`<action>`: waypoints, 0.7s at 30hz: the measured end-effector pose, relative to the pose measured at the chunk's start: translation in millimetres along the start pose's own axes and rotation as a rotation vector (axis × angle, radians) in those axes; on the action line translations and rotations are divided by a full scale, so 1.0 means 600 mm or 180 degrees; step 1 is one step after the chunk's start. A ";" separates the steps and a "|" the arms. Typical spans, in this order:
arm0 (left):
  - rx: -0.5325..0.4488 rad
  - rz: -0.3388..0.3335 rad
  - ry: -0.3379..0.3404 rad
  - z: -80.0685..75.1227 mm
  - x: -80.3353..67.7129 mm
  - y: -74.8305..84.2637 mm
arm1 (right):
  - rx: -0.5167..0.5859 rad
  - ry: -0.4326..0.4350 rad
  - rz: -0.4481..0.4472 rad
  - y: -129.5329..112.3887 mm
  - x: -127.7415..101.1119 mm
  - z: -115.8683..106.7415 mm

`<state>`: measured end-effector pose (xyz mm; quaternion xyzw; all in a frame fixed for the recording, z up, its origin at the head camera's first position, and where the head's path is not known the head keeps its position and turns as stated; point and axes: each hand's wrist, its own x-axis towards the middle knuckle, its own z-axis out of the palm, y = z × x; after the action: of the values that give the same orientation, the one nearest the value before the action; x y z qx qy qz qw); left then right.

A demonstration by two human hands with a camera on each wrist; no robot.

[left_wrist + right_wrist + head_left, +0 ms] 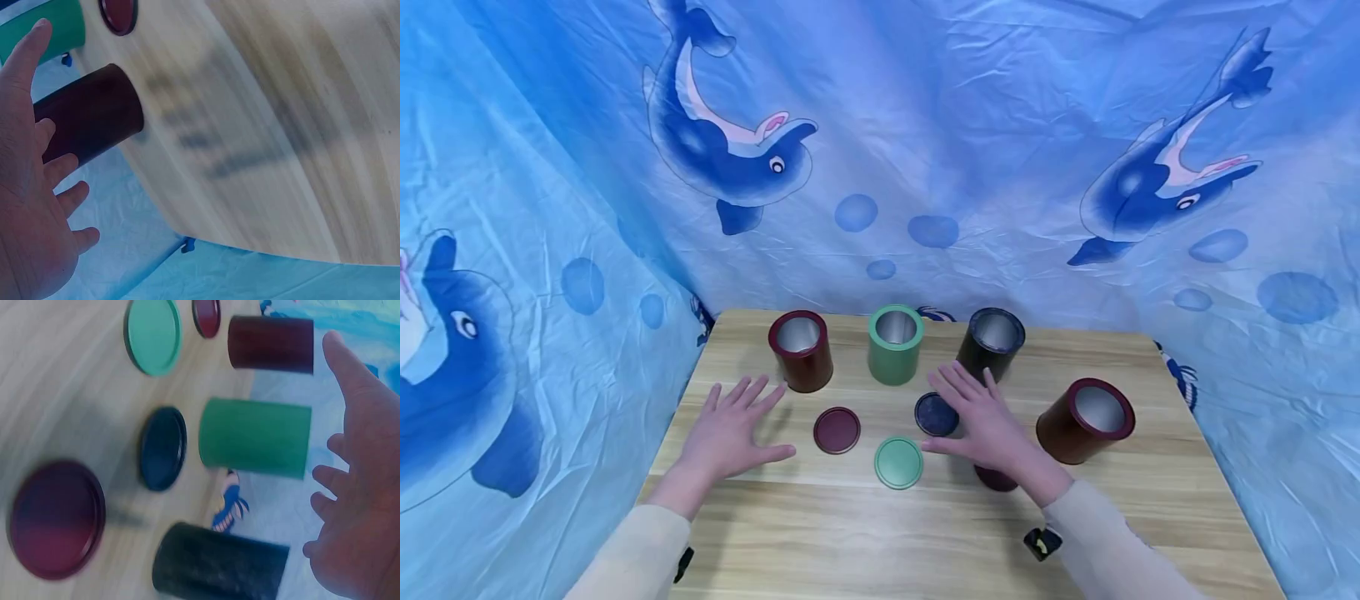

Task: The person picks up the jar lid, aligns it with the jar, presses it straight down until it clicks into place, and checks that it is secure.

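Observation:
In the head view my left hand (733, 429) hovers above the table with its fingers spread, holding nothing. A dark red canister (806, 367) stands just beyond its fingertips, and a dark red lid (837, 430) lies to its right. My right hand (988, 421), also spread, hangs over a black lid (934, 414), in front of an upright black canister (979, 358). Between the hands are a green lid (898, 462) and, farther back, a green canister (892, 363). Another dark red lid (57, 520) is partly hidden beneath my right wrist in the head view.
A second dark red canister (1067, 437) stands to the right of my right hand. All the canisters are without lids, with silvery insides. Blue dolphin-print sheeting (880, 150) hangs behind and beside the wooden table (850, 550).

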<state>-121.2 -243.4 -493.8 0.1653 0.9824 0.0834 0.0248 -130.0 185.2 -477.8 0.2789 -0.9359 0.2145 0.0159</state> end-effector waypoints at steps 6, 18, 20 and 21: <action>0.0012 0.0087 0.0005 0.018 0.008 0.006 | 0.0017 -0.0135 -0.0095 -0.016 0.018 0.038; 0.0035 0.0164 -0.0048 0.069 0.027 0.010 | 0.0072 -0.0405 -0.0108 -0.036 0.056 0.118; 0.0046 0.0170 -0.0065 0.076 0.030 0.010 | 0.0098 -0.0443 -0.0089 -0.039 0.060 0.128; 0.0042 0.0170 -0.0070 0.080 0.031 0.010 | 0.0115 -0.0463 -0.0077 -0.041 0.062 0.133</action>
<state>-133.0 -224.0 -540.5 0.1926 0.9778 0.0757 0.0323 -141.5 114.8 -534.9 0.3053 -0.9272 0.2102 -0.0546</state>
